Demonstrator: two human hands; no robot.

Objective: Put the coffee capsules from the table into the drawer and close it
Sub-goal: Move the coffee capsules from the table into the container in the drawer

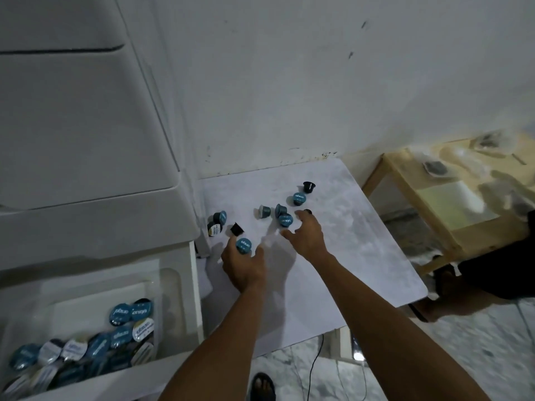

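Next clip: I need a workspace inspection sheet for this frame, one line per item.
Surface: white marbled table, set against the wall.
Job's things: loose capsules scattered on the table; open drawer already holds many.
Clutter: nothing seen.
Hands: left hand pinches a blue-lidded capsule; right hand open, fingers spread beside other capsules.
Cables: dark cable on the floor below the table edge.
Surroundings: wooden side table with plastic bags on the right; white wall behind.
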